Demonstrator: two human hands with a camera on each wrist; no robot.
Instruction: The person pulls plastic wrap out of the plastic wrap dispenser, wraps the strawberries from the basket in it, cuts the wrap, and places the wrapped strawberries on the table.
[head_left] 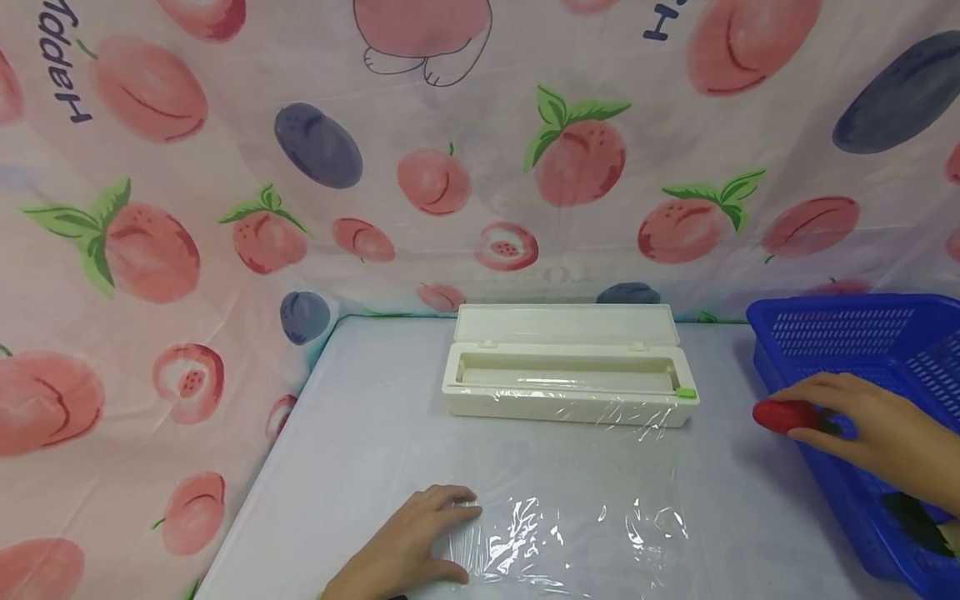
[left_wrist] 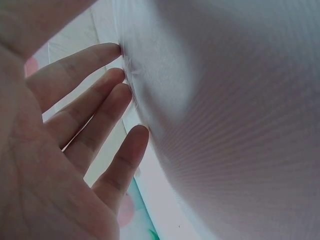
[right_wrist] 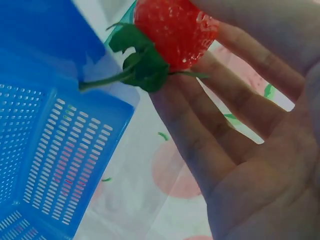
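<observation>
A red strawberry (head_left: 783,415) with green leaves and a stem is pinched between the thumb and fingers of my right hand (head_left: 888,433), above the near-left side of the blue basket (head_left: 821,492). In the right wrist view the leaves (right_wrist: 145,62) and stem point toward the basket. Clear plastic wrap (head_left: 577,533) lies over the white table, running from a white wrap dispenser (head_left: 570,406) with its lid raised. At the left edge of the wrap rests my left hand (head_left: 405,542), fingers spread and slightly bent. Its fingertips (left_wrist: 137,137) touch the table surface in the left wrist view.
A green slider (head_left: 686,392) sits at the right end of the dispenser's front edge. Inside the basket, partly cut off, is a dark green item (head_left: 918,521) beside something pale. A fruit-printed cloth (head_left: 465,192) hangs behind and left of the table.
</observation>
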